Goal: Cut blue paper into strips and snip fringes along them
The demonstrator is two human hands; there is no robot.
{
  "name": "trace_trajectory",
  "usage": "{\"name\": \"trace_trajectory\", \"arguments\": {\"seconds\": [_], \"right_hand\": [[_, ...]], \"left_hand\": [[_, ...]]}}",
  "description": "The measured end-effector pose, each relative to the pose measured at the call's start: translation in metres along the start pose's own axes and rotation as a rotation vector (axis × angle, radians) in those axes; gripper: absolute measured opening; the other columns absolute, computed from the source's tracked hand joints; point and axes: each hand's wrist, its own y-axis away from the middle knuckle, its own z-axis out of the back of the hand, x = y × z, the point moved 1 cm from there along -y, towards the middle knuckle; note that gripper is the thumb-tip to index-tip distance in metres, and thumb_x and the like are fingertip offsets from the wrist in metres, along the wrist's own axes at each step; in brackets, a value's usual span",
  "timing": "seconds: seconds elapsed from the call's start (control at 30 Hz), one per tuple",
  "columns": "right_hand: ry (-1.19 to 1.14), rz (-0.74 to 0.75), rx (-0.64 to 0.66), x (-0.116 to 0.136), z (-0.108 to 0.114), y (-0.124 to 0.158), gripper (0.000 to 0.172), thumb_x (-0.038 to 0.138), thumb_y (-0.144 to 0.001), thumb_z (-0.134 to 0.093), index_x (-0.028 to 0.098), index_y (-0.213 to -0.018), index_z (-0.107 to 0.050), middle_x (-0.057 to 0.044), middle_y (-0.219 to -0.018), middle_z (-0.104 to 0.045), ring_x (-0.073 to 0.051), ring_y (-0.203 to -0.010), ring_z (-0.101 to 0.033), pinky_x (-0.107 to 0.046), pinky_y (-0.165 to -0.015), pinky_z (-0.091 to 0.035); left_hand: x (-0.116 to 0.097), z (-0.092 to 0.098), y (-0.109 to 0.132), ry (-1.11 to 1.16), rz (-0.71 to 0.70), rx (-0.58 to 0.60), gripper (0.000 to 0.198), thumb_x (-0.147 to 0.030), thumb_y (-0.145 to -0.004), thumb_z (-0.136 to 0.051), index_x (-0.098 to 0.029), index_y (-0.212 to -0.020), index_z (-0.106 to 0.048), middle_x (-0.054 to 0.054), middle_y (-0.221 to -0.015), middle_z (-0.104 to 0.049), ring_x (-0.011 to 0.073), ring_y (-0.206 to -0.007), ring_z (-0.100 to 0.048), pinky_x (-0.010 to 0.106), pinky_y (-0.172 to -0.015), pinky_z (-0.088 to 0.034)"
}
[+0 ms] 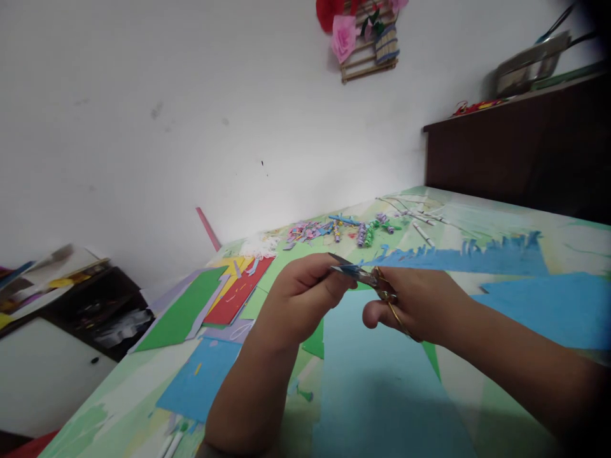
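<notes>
My right hand [410, 299] is wrapped round a pair of scissors [382, 286] with gold-coloured handles. Its blades point left, level with the fingertips of my left hand [310, 292]. Those fingers are pinched together; whatever they hold is hidden behind them and the blades. Just beyond my right hand stretches a fringed blue paper strip [477, 257], its left end close to the scissors' tips. Below both hands lies a light blue sheet [382, 381]. Another blue sheet [548, 305] lies under my right forearm's far side.
To the left are green [186, 305], red [241, 292] and blue [200, 375] sheets. Paper scraps [305, 233], rolled paper pieces [367, 232] and white sticks [422, 222] lie toward the wall. A dark cabinet [501, 140] stands at right, a low shelf unit [109, 299] at left.
</notes>
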Motion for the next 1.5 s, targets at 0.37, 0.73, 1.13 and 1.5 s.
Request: {"name": "trace_trajectory", "arguments": {"seconds": [0.37, 0.73, 1.13, 1.5], "right_hand": [[-0.053, -0.037, 0.039, -0.006, -0.001, -0.001, 0.046, 0.065, -0.07, -0.04, 0.021, -0.062, -0.051, 0.002, -0.043, -0.043, -0.012, -0.039, -0.035, -0.024, -0.042, -0.019], [-0.276, -0.042, 0.084, -0.006, -0.008, 0.002, 0.051, 0.069, -0.07, -0.034, 0.019, -0.07, -0.047, -0.001, -0.059, -0.048, -0.014, -0.05, -0.04, -0.026, -0.048, -0.027], [-0.366, -0.101, 0.077, -0.006, -0.011, 0.003, 0.051, 0.065, -0.067, -0.046, 0.017, -0.083, -0.046, -0.008, -0.08, -0.051, -0.019, -0.068, -0.047, -0.032, -0.059, -0.037], [-0.445, -0.072, 0.103, -0.006, -0.011, 0.001, 0.051, 0.065, -0.067, -0.047, 0.016, -0.079, -0.05, -0.005, -0.073, -0.053, -0.017, -0.065, -0.048, -0.029, -0.056, -0.036]], "left_hand": [[0.003, -0.001, -0.002, 0.142, 0.107, 0.024, 0.013, -0.027, -0.072, -0.059, -0.016, -0.066, -0.06, -0.005, -0.045, -0.036, 0.0041, -0.04, -0.03, 0.02, -0.04, -0.021], [-0.002, -0.013, -0.001, -0.442, -0.249, -0.162, 0.016, -0.02, -0.081, -0.047, -0.019, -0.068, -0.057, -0.003, -0.06, -0.052, 0.0065, -0.052, -0.043, 0.019, -0.05, -0.035], [0.007, -0.016, -0.004, -0.443, -0.127, -0.207, 0.018, -0.027, -0.081, -0.045, -0.018, -0.068, -0.055, -0.003, -0.06, -0.051, 0.0069, -0.051, -0.041, 0.021, -0.05, -0.034], [0.008, -0.017, -0.003, -0.49, -0.123, -0.2, 0.017, -0.026, -0.081, -0.045, -0.019, -0.068, -0.053, -0.002, -0.06, -0.052, 0.0084, -0.054, -0.043, 0.021, -0.051, -0.034]]}}
